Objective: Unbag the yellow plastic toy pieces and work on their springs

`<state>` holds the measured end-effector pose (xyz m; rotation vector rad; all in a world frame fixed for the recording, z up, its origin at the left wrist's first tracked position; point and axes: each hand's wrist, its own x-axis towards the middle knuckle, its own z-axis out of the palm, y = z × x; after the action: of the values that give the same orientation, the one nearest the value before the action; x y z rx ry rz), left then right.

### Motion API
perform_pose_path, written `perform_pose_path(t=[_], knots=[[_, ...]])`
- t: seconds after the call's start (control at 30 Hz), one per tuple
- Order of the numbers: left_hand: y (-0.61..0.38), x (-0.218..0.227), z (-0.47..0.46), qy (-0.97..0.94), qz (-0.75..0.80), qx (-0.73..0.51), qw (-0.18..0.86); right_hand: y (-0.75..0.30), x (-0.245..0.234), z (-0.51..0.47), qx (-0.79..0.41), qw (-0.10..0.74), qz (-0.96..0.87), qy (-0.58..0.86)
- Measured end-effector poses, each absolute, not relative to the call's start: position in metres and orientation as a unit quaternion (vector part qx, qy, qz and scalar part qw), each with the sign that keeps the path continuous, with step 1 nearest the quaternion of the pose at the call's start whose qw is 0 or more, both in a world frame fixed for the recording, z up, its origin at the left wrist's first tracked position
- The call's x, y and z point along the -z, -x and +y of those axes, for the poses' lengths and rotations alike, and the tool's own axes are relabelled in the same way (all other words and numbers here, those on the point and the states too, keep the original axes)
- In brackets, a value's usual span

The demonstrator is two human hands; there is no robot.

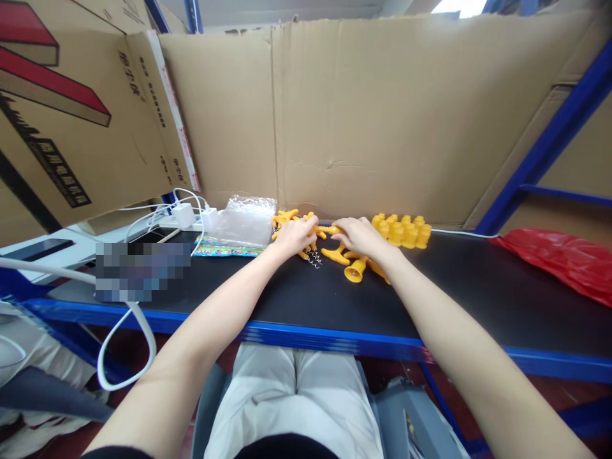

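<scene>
Both arms reach to the far side of the desk [478, 299], where the small yellow parts lie close to the cardboard wall [373, 115]. The wall, I judge, keeps loose bits from rolling off the back.

The left hand [296, 236] and the right hand [362, 237] meet over one yellow piece [329, 229], a short rod-like part that spans the gap between them, just above the desk at its far middle. Each hand takes one end, which looks like a way to keep the piece steady from both sides. The left fingers [310, 224] are curled together round the left end, with the knuckles up. The right fingers [345, 224] are bent down and closed over the right end. The thumbs are hidden, so I cannot tell how firm either grip is.

The rest is sorted by kind and within easy reach. A heap of forked parts [285, 220] lies just left of the left hand. A small spring [314, 258] sits near its wrist. A Y-shaped part [336, 255] and a cone-shaped part [354, 273] lie under the right wrist. A tidy cluster of yellow caps [404, 231] stands upright just right of the right hand.

Further left a clear plastic bag [243, 220] rests partly on a colourful packet [224, 247], beside a white charger [184, 215]. A red bag [559, 258] lies well apart at the right end.
</scene>
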<state>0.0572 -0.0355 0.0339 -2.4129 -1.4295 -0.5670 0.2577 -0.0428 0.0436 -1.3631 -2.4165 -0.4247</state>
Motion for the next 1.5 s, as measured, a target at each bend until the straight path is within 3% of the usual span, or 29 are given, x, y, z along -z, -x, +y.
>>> perform_pose_path(t=[0.47, 0.87, 1.5], knots=[[-0.056, -0.035, -0.029, 0.817, -0.494, 0.289, 0.063, -0.256, -0.045, -0.044, 0.294, 0.240, -0.822, 0.425], [-0.060, -0.042, -0.044, 0.808, -0.521, 0.231, 0.145, -0.262, -0.040, -0.039, 0.200, 0.234, -0.844, 0.439], [-0.056, -0.034, -0.027, 0.832, -0.480, 0.274, 0.041, -0.259, -0.045, -0.042, 0.291, 0.229, -0.825, 0.427]])
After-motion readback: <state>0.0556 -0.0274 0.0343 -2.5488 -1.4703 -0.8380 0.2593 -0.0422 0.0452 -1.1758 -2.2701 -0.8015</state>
